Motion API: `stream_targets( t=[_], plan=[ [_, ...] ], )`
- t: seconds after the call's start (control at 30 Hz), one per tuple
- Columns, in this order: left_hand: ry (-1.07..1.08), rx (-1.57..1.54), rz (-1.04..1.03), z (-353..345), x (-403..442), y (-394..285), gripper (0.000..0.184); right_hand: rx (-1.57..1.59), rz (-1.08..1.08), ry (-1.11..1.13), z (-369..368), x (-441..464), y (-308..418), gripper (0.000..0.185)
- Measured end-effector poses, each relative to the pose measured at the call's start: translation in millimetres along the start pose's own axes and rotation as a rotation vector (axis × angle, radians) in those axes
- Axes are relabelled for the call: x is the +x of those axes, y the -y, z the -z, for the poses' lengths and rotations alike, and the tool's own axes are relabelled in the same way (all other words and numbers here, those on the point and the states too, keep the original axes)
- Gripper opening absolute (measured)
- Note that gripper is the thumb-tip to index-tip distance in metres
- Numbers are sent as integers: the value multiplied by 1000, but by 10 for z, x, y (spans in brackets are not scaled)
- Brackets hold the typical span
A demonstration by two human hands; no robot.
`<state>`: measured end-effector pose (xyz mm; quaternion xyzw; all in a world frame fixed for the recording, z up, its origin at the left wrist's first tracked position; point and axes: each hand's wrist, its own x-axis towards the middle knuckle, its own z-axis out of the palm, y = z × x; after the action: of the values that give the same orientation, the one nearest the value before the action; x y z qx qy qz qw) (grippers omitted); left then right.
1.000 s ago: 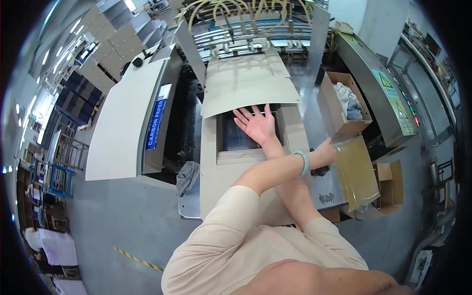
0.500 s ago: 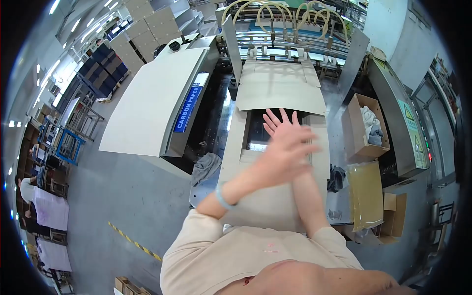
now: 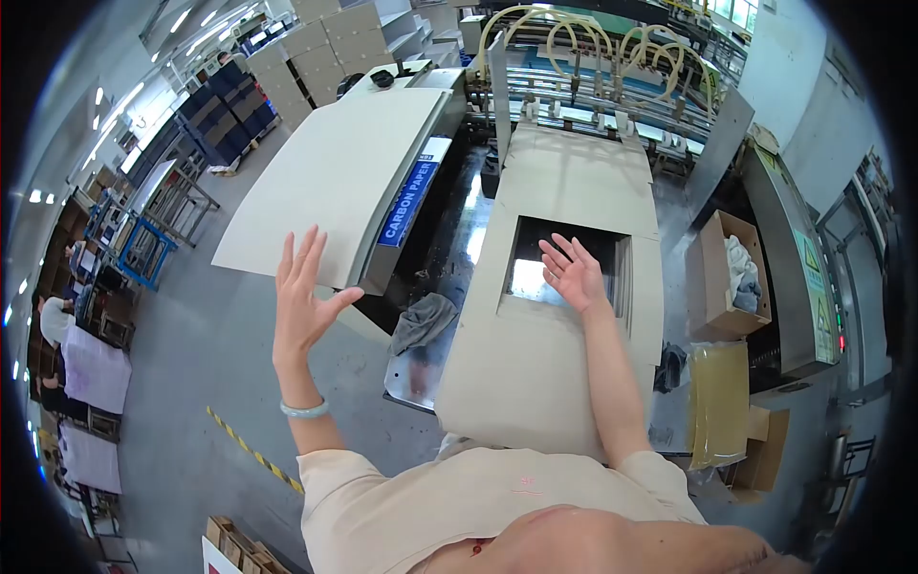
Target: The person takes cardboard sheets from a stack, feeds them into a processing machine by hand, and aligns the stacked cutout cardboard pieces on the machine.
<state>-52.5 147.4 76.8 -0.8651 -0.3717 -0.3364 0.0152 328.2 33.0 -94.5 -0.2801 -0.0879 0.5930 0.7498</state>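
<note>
1. Left grip [image 3: 311, 306], fingers spread apart and holding nothing, hung in the air; whether its fingertips met anything, I could not tell.
2. Just beyond those fingertips lay a broad pale sheet [image 3: 325, 172]. It looked light and stiff with a little bend, best taken by its near edge.
3. Rightward of that grip, beside the sheet, sat a blue CARBON PAPER pack [image 3: 409, 203]; nearer the person, a crumpled grey cloth [image 3: 422, 322] rested on a metal worktop [image 3: 413, 375].
4. Beneath the right grip [image 3: 577, 277] lay windowed boards [image 3: 526, 373], layered edges showing around their opening. Singly they seemed light, smooth and fairly stiff, apt to crease at the narrow strips; the outer side edges promised the surest hold.
5. That grip's fingers were parted, empty, above the opening.
6. Right of it stood a cardboard box [image 3: 703, 277] of rags [image 3: 741, 273] and a yellowish pack [image 3: 717, 402].
</note>
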Motion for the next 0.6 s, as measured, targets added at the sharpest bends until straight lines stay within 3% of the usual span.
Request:
stream_targets(
  t=[0.2,0.33,0.53,0.6],
  plan=[
    [323,27,60,116,-14,252,79,15,13,-41,54,-17,-14,40],
    [453,-153,96,262,177,276,62,5,24,-32,59,-39,-5,38],
    [482,-380,91,312,325,551,42,-17,39,-78,6,-74,3,38],
    [255,-362,199,346,358,604,36,-52,51,-98,8,-74,-4,38]
  ],
)
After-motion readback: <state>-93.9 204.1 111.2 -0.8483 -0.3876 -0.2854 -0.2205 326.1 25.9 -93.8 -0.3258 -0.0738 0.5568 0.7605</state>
